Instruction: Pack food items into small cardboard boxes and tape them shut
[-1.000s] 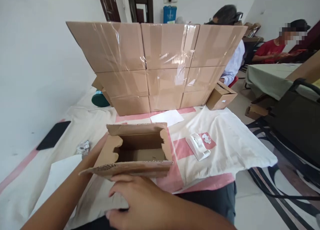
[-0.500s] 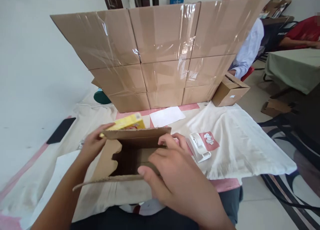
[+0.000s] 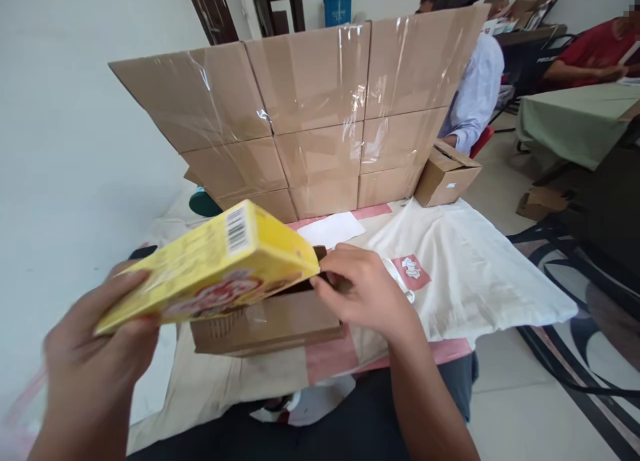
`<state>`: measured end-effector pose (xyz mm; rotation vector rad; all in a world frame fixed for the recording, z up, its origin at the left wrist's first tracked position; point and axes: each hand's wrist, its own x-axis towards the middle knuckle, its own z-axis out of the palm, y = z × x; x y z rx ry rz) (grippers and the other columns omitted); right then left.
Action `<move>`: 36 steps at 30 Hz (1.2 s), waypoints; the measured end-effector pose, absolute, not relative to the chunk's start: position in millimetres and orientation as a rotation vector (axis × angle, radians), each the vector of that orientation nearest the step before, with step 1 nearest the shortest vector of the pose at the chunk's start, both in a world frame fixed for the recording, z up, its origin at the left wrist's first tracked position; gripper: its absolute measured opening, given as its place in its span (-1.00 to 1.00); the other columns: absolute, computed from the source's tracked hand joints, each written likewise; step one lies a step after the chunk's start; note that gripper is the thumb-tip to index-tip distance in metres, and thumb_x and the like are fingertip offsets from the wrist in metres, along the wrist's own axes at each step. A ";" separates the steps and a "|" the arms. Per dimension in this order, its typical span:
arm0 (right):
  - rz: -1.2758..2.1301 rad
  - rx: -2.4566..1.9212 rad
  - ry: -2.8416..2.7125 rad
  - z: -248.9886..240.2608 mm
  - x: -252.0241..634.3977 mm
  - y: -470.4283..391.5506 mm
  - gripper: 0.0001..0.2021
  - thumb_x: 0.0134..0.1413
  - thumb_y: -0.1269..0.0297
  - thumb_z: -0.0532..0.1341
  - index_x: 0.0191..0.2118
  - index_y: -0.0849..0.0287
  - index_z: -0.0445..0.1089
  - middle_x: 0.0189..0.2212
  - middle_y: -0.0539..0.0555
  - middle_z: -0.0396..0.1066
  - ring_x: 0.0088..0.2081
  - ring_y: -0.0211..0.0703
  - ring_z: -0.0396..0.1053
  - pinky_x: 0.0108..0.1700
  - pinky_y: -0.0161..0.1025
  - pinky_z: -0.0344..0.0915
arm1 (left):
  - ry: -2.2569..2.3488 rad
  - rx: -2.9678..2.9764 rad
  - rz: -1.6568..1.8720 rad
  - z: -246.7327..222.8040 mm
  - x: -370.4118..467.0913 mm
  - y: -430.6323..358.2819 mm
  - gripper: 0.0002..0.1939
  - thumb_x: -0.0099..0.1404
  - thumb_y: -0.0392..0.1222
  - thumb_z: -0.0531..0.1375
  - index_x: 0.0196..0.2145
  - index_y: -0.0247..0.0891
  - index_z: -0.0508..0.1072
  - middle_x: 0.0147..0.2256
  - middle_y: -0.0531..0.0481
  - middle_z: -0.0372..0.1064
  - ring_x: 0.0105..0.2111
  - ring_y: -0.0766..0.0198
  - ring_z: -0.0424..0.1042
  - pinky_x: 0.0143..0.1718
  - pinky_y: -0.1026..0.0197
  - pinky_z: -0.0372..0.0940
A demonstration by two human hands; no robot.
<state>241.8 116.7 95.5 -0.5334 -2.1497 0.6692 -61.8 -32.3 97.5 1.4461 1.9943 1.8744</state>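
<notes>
My left hand [image 3: 100, 334] is closed around the left end of a yellow printed box [image 3: 215, 267], thumb on top. That box is tilted, its barcode side up, and hangs over a brown cardboard box [image 3: 285, 324] on the cloth. Much of the cardboard box's opening is hidden beneath it. At the right end of the cardboard box, my right hand [image 3: 367, 291] has its fingers curled at the rim, with fingertips close to the yellow box's corner. Behind that hand, a white tape dispenser [image 3: 395, 269] shows only in part.
A tall taped cardboard panel [image 3: 320, 101] stands across the table's back. Right of it sits a small carton [image 3: 445, 174], with a person in a light sleeve [image 3: 473, 94] behind. White paper [image 3: 333, 227] lies before the panel. A dark phone [image 3: 143, 251] is partly hidden at left.
My left hand has brought the yellow box up from behind the cardboard box, toward me and over it. The cardboard box has turned and tipped. My right hand's fingers have drawn in at its right end.
</notes>
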 end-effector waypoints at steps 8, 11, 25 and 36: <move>0.852 -0.477 -1.719 64.0 238.6 146.5 -0.76 0.18 0.37 0.16 -0.52 0.15 0.34 -0.60 -0.09 0.25 -0.53 -0.31 0.16 -0.44 -0.30 0.09 | 1.868 1.631 1.102 98.0 -57.8 11.0 -0.43 0.11 0.32 0.39 0.01 0.03 0.65 0.12 -0.06 0.53 0.15 -0.10 0.47 -0.08 0.14 0.55; 0.865 -0.497 -1.687 60.8 234.5 148.5 -0.74 0.21 0.32 0.17 -0.52 0.15 0.33 -0.59 -0.08 0.25 -0.53 -0.30 0.15 -0.43 -0.29 0.09 | 1.915 1.770 1.209 98.8 -56.3 7.8 -0.47 0.14 0.30 0.37 0.01 0.08 0.64 0.04 -0.03 0.57 0.04 -0.02 0.54 -0.24 0.24 0.53; 0.915 -0.516 -1.561 33.5 231.8 150.4 -0.74 0.24 0.25 0.17 -0.49 0.14 0.32 -0.57 -0.07 0.22 -0.52 -0.28 0.14 -0.41 -0.27 0.10 | 1.913 2.218 0.315 67.2 -48.4 -1.3 -0.55 0.45 0.16 0.09 0.23 0.22 0.45 0.12 0.00 0.50 -0.02 0.08 0.58 -0.02 0.18 0.47; 0.902 -0.507 -1.524 21.3 235.2 147.9 -0.80 0.24 0.33 0.17 -0.44 0.15 0.37 -0.52 -0.04 0.33 -0.47 -0.23 0.26 -0.36 -0.27 0.17 | 2.010 2.616 0.181 55.0 -45.8 -13.7 -0.59 0.48 0.11 0.03 0.16 0.22 0.53 0.11 -0.08 0.48 -0.16 0.02 0.55 -0.16 0.03 0.37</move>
